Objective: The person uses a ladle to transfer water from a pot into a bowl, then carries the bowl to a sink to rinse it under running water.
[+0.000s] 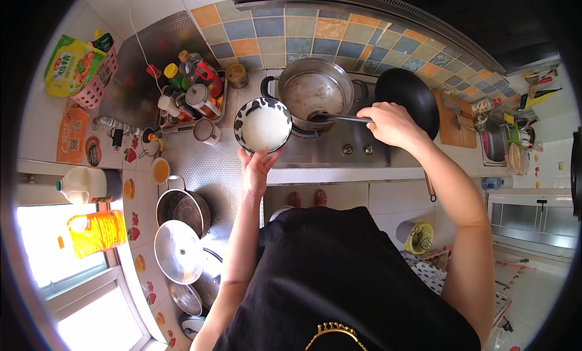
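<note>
My left hand [258, 171] grips a bowl [287, 112] with a black-and-white cow-spot pattern, held left of the pot. White liquid or porridge [266, 129] fills much of it. In my right hand [392, 123] is the handle of a ladle [342, 117]. Its dark head lies at the near rim of a steel two-handled pot [313, 68], partly inside it. Cloudy pale residue or thin liquid covers the pot's bottom; I cannot tell which. The pot stands on the left burner of a steel gas stove [313, 155].
Right of the pot sits a black wok [402, 94], then a wooden cutting board [464, 135] and a sink [495, 144]. Condiment bottles [195, 73], a steel mug [207, 131], a small bowl of amber liquid [161, 171], a steel pan [182, 210] and lids [178, 251] line the left counter.
</note>
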